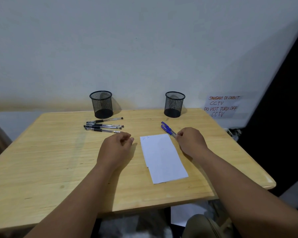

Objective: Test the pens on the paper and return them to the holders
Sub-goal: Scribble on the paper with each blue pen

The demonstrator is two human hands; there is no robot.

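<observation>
A white paper (163,158) lies on the wooden table (58,160), with two small blue marks near its top left corner. Two blue-capped pens (167,128) lie just beyond the paper's top right corner; my right hand (190,140) has its fingers closed on their near ends. Several black pens (102,126) lie in a loose pile in front of the left mesh holder (101,104). My left hand (116,148) rests on the table left of the paper, fingers loosely curled, holding nothing. The right mesh holder (174,104) stands empty behind the blue pens, and the left one looks empty too.
Both holders stand at the table's far edge against a white wall. A handwritten paper notice (222,105) is fixed to the wall at right. A dark panel (282,100) rises to the right of the table. My knee (203,225) shows below the near edge.
</observation>
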